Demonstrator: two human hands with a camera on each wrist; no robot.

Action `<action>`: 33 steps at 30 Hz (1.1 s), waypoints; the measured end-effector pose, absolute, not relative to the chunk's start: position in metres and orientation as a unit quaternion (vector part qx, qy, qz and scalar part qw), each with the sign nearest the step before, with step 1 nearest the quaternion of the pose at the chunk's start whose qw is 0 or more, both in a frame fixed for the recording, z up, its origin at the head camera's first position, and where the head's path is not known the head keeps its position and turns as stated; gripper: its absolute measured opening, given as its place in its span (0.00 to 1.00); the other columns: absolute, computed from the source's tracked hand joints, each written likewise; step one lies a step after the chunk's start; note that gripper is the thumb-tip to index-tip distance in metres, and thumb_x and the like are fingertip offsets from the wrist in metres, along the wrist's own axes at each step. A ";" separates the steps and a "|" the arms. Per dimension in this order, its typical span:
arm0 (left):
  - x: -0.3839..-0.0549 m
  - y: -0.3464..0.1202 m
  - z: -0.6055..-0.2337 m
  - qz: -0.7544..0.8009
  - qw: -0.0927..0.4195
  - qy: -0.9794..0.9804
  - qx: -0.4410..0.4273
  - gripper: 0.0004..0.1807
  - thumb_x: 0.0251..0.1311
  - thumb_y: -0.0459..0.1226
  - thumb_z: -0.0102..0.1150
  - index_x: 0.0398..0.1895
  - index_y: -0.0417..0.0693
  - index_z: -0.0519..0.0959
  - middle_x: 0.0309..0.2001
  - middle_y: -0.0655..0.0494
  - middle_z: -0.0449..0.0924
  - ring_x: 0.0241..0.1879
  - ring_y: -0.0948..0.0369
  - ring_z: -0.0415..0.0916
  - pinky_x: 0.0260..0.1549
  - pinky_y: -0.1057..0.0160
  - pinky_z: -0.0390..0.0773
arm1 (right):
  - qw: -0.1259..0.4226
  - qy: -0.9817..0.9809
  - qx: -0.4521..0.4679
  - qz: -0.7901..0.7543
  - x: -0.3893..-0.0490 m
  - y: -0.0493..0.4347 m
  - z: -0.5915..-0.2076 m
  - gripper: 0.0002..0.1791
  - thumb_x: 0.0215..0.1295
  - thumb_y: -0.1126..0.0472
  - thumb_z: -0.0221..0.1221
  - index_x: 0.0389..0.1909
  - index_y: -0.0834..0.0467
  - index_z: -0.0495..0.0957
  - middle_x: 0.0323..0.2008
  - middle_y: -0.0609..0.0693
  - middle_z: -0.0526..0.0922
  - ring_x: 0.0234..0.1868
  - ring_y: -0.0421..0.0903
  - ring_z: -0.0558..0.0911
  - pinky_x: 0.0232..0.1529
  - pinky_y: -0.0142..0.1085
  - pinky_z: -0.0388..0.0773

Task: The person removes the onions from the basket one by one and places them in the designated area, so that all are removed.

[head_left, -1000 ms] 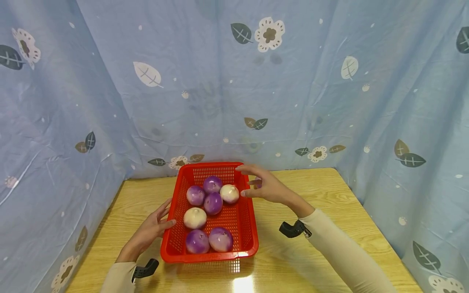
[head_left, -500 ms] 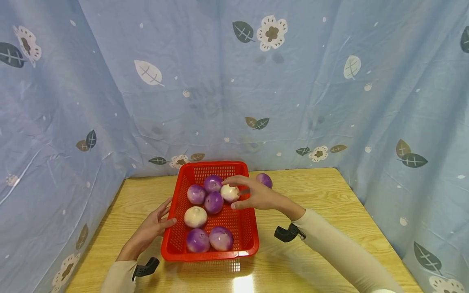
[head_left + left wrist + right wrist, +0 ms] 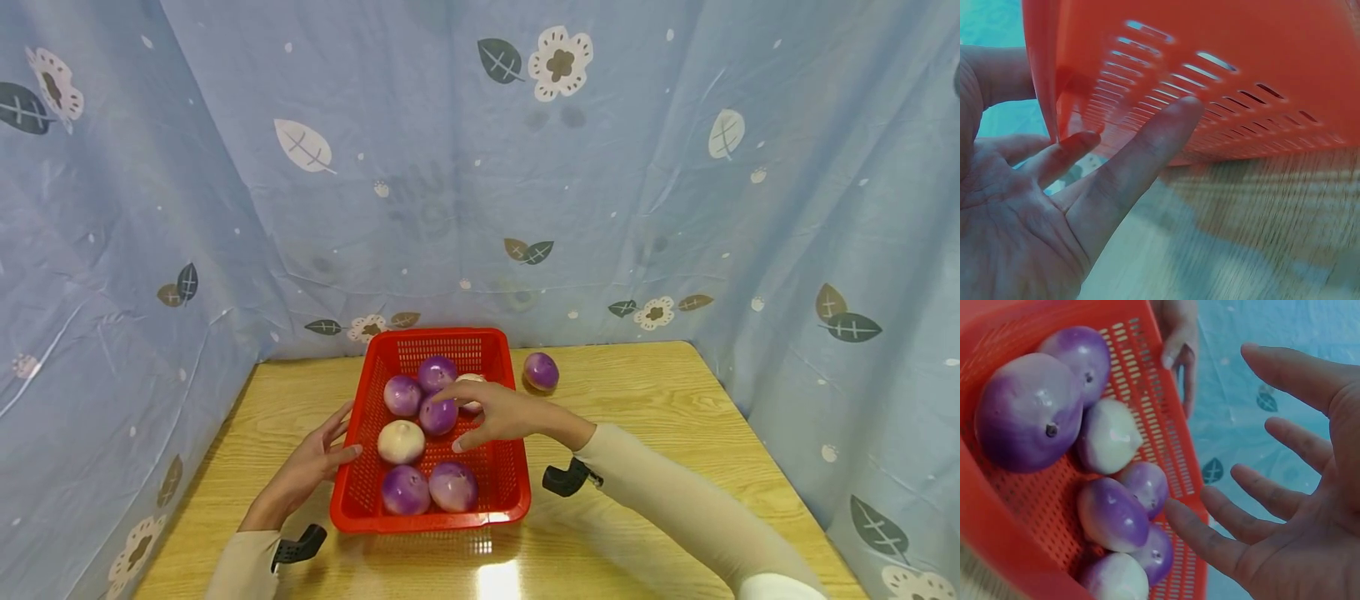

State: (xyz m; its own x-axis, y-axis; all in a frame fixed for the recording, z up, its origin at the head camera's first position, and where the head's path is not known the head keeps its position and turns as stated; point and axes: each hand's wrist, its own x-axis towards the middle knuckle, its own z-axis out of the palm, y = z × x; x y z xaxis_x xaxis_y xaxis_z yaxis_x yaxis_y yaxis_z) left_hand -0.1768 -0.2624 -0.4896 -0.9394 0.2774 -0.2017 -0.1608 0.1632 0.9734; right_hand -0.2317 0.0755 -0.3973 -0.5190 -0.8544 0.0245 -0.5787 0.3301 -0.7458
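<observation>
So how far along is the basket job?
Looks like unloading, probably early.
Done: one purple vegetable sits on the table, to the right of the red basket.
In hand: no vegetable; the right hand hovers over the basket's contents, empty, while the left hand rests at its rim.
Remaining: seven vegetables inside.

There are eight round vegetables [image 3: 453,487], one basket [image 3: 431,524], one table [image 3: 652,387] and two wrist cameras [image 3: 302,546].

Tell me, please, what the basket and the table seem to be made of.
Basket: most likely plastic, glossy red, from its regular slots and highlights. Table: wood or wood-look laminate, glossy; grain and reflected light show, but which is unclear.
</observation>
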 end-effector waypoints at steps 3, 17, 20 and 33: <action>-0.177 -0.262 -0.490 0.646 0.169 0.744 0.037 0.47 0.65 0.34 0.59 0.80 0.61 0.42 0.78 0.37 0.45 0.61 0.36 0.74 0.41 0.44 0.85 | 0.196 0.803 -0.447 -0.341 -0.233 0.069 -0.402 0.33 0.56 0.55 0.71 0.64 0.45 0.72 0.64 0.42 0.74 0.67 0.39 0.70 0.68 0.37 0.69; -0.179 -0.262 -0.491 0.646 0.172 0.742 0.040 0.47 0.65 0.35 0.59 0.80 0.62 0.43 0.78 0.37 0.46 0.60 0.37 0.74 0.41 0.44 0.85 | 0.289 0.829 -0.417 -0.234 -0.237 0.049 -0.424 0.35 0.56 0.51 0.70 0.67 0.45 0.71 0.65 0.45 0.74 0.67 0.47 0.72 0.67 0.41 0.71; -0.179 -0.262 -0.490 0.645 0.171 0.744 0.036 0.47 0.65 0.35 0.60 0.80 0.62 0.42 0.77 0.37 0.47 0.60 0.37 0.74 0.41 0.45 0.85 | 0.303 0.820 -0.422 -0.240 -0.239 0.046 -0.427 0.35 0.56 0.53 0.70 0.66 0.49 0.72 0.63 0.47 0.76 0.65 0.48 0.73 0.67 0.43 0.71; -0.178 -0.261 -0.490 0.646 0.172 0.743 0.032 0.47 0.65 0.35 0.59 0.80 0.62 0.43 0.78 0.38 0.46 0.60 0.38 0.75 0.41 0.44 0.85 | 0.434 0.794 -0.346 -0.248 -0.241 0.037 -0.448 0.32 0.52 0.53 0.71 0.61 0.47 0.75 0.54 0.46 0.77 0.47 0.38 0.76 0.46 0.38 0.82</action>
